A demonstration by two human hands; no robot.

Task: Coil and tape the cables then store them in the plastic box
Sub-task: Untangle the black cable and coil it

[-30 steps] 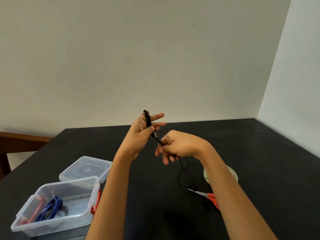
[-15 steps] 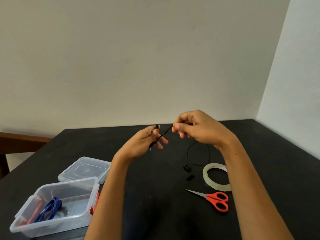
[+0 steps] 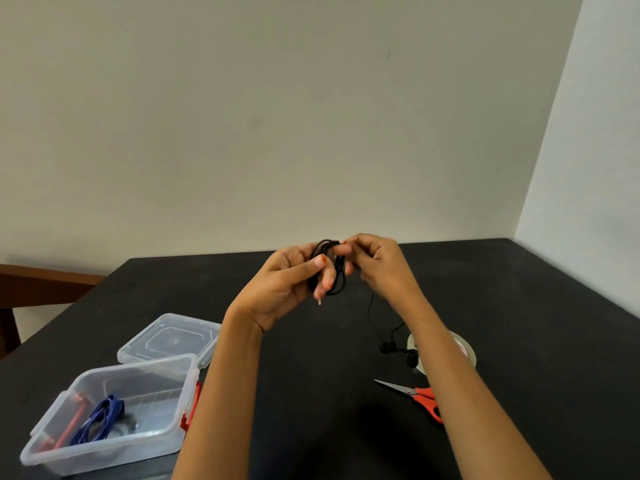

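Fingers (image 3: 325, 285) of the left hand (image 3: 284, 289) extended and slightly parted, serving as a former for the black cable (image 3: 338, 276), whose loops pass around them; the thumb (image 3: 317, 263) presses the loops against the fingers; fingertips (image 3: 360, 242) of the right hand (image 3: 379, 266) are drawn together, pinching the strand at the top of the coil, just beside the left fingertips; the metal plug (image 3: 319, 301) hangs just below the left fingers; the unwound tail drops from beneath the right fingers to two earbuds (image 3: 388, 347) lying on the dark table (image 3: 536, 323). The cable appears thin, light and limp, with enough spring to slacken if released, so it is best held across the whole bundle rather than by a single strand, and never pulled by the earbuds. Below the right fingers and well apart from them lie the tape roll (image 3: 465, 349) and the red-handled scissors (image 3: 425, 399); below the left fingers, also well apart, stand the open plastic box (image 3: 188, 386), holding a blue cable (image 3: 100, 419), and its lid (image 3: 169, 337).
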